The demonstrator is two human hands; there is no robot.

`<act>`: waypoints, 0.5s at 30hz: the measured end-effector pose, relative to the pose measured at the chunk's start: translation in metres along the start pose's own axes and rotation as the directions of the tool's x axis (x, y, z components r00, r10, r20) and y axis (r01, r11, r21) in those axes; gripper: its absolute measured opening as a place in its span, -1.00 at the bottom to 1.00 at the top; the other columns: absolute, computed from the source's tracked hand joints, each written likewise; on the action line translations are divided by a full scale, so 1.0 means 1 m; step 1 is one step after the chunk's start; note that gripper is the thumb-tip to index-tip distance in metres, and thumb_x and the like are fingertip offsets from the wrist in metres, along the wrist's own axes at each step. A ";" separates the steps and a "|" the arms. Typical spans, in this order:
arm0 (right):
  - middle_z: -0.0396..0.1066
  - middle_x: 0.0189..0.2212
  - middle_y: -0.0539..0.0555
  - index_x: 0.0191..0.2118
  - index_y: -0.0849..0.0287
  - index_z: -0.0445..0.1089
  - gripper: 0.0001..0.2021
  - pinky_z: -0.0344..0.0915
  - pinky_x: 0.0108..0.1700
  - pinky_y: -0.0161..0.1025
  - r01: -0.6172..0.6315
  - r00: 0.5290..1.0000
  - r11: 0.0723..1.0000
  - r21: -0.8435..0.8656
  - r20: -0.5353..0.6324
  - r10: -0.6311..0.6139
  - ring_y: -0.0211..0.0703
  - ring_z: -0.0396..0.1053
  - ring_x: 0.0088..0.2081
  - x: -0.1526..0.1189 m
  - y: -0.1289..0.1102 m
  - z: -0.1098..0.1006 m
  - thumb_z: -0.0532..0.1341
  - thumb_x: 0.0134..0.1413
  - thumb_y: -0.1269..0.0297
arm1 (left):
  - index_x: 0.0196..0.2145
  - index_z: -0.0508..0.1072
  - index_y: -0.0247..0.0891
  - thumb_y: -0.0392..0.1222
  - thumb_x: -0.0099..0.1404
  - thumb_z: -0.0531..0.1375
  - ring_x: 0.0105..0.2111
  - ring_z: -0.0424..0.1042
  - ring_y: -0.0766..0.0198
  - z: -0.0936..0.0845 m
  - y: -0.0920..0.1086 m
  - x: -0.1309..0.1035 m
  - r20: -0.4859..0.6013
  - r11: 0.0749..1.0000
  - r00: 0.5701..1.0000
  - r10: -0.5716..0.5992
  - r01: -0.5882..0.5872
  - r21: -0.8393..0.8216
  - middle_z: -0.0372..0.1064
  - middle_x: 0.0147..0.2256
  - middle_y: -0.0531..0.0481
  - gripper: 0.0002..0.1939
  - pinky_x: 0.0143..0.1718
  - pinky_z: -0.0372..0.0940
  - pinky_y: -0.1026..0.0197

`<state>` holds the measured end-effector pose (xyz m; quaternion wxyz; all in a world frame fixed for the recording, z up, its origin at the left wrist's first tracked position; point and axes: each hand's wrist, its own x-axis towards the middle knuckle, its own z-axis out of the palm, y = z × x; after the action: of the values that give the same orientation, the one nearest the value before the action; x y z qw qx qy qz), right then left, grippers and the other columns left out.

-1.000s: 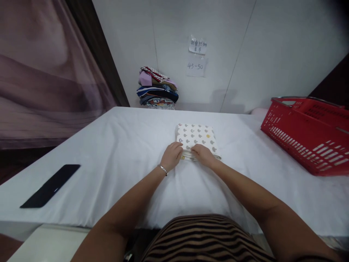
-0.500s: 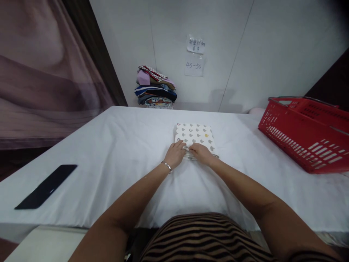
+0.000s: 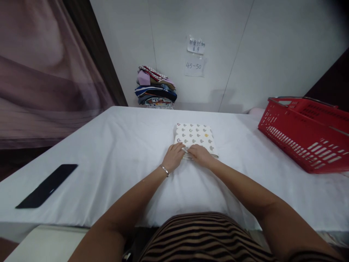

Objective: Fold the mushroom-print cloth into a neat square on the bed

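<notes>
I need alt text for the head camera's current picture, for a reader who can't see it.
A person's left hand and right hand touch the near edge of a folded, patterned white cloth on a white-covered table. A red basket is at the right, a flat black object at the left, and a pile of fabrics beyond the far edge.

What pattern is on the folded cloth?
The folded cloth has mostly grey motifs on white; see the head view.

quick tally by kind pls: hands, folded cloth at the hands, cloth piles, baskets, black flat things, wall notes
Hands, left hand and right hand: 2
Patterned folded cloth: 1
Cloth pile: 1
Red basket: 1
Black flat object: 1
Wall notes, upper note and lower note: 2
Total: 8
</notes>
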<state>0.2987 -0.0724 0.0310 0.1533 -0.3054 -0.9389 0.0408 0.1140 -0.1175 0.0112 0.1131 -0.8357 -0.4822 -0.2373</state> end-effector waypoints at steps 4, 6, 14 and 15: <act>0.35 -0.29 0.12 -0.20 0.20 0.39 -0.80 0.11 -0.22 -0.25 0.059 0.998 0.996 -0.066 0.032 -0.057 -0.15 0.24 -0.25 -0.002 0.000 0.000 0.02 0.18 0.38 | -0.33 0.42 -0.22 -0.37 0.26 0.02 -0.04 0.29 0.17 0.002 -0.002 0.000 0.039 0.999 0.999 -0.031 0.032 -0.021 0.34 -0.06 -0.07 -0.81 0.00 0.16 0.02; 0.36 -0.29 0.11 -0.20 0.18 0.39 -0.79 0.11 -0.23 -0.26 0.050 0.998 0.997 -0.060 0.033 -0.048 -0.16 0.24 -0.24 -0.001 0.001 -0.001 0.02 0.19 0.38 | -0.30 0.42 -0.21 -0.39 0.26 0.01 -0.11 0.33 0.21 0.002 -0.002 0.000 0.051 0.998 0.998 -0.041 0.043 -0.038 0.36 -0.09 -0.06 -0.79 0.00 0.15 0.01; 0.35 -0.26 0.12 -0.14 0.17 0.38 -0.76 0.10 -0.20 -0.25 -0.052 0.996 0.997 -0.062 -0.074 0.047 -0.13 0.23 -0.19 0.005 0.004 0.003 0.00 0.20 0.40 | -0.38 0.41 -0.24 -0.36 0.27 0.01 0.02 0.24 0.15 0.001 -0.003 -0.001 -0.017 1.000 1.000 -0.011 0.010 -0.011 0.30 -0.02 -0.10 -0.80 0.00 0.15 0.02; 0.35 -0.27 0.12 -0.15 0.17 0.39 -0.77 0.09 -0.20 -0.24 -0.019 0.999 0.995 -0.096 -0.051 0.014 -0.12 0.23 -0.19 0.005 0.003 0.004 0.01 0.19 0.40 | -0.39 0.41 -0.24 -0.36 0.27 0.01 0.02 0.23 0.16 0.001 -0.003 -0.001 -0.025 1.000 1.000 -0.003 0.002 -0.010 0.30 -0.02 -0.10 -0.80 0.00 0.14 0.02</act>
<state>0.2954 -0.0672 0.0278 0.1618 -0.3211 -0.9330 -0.0110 0.1112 -0.1169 0.0097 0.1147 -0.8326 -0.4805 -0.2504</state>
